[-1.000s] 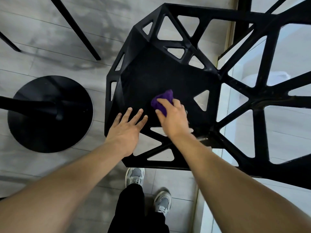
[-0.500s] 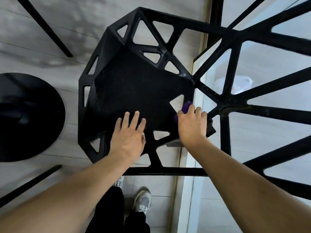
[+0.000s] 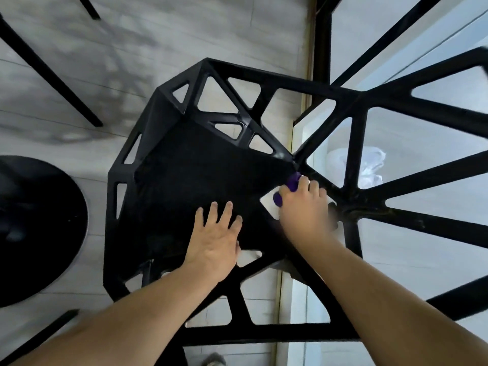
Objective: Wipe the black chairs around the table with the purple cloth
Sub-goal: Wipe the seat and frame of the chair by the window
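Floor point(image 3: 184, 35): pale grey wood-look planks, matte, w/ soft shadows. 1 chair point(image 3: 200, 170) seen from above: black, hard moulded shell w/ a faint sheen, angular faceted outline, flat dark seat, sides & back cut into triangle openings w/ rounded corners. 1 lattice point(image 3: 356, 207) at right, close to the lens: thick black bars fanning out from a hub, pale glass-like pane behind it; can't tell if it's part of the same chair. 1 round base point(image 3: 39, 228) at left edge: flat black disc, smooth, lying on the floor. 3 thin bars point(image 3: 52, 73) on the left side, black, straight, slanting. 2 hands, bare forearms. The left hand point(image 3: 214, 239) lies flat on the seat near its rear edge, fingers straight & spread. The right hand point(image 3: 306, 215) has its fingers curled over 1 cloth point(image 3: 293, 182), gripping it & pressing it at the seat's right corner, where seat meets the side struts. Cloth: purple, soft, bunched, mostly hidden; 2 small bits show, one btwn the fingertips, one by the thumb side. 1 shoe point(image 3: 214, 360) tip, grey, at bottom edge.
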